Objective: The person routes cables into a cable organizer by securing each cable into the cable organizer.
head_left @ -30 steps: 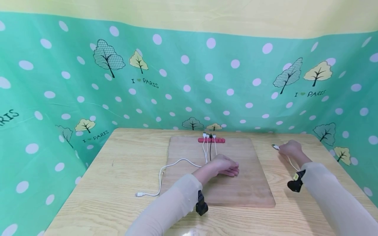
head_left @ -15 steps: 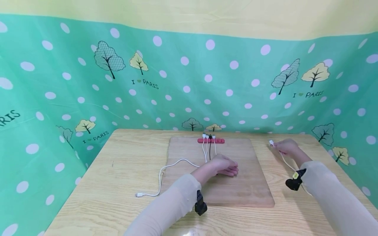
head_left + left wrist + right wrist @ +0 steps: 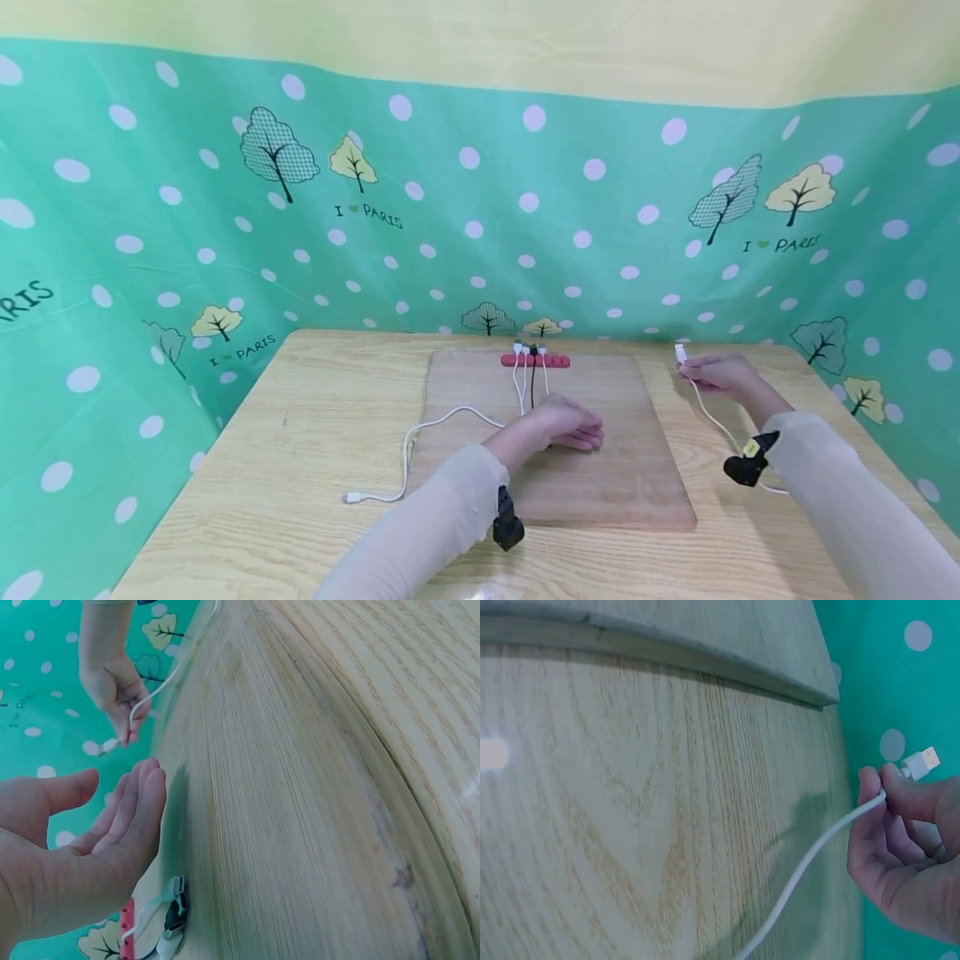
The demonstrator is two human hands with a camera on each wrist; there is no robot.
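My right hand (image 3: 716,372) pinches a white USB cable (image 3: 802,862) just below its plug (image 3: 920,763), between thumb and forefinger. The plug points up and away in the head view, right of the wooden board (image 3: 607,492). Over the board, my left hand (image 3: 566,422) has relaxed fingers and holds nothing; the left wrist view shows its thumb apart from the fingers (image 3: 142,802). Ahead of it, a red cable holder (image 3: 555,361) at the board's far edge carries several cables, white ones and a black one (image 3: 533,379), with plugs upward.
A white cable (image 3: 465,407) runs from under my left arm across the board's left edge; its connector (image 3: 354,497) lies on the wooden table (image 3: 300,400). Behind the table hangs a green dotted curtain (image 3: 420,275). The board's raised edge (image 3: 705,664) shows in the right wrist view.
The plug in my right hand has turned from pointing left to pointing upward, and the hand has shifted slightly left. The left hand stays about where it was.
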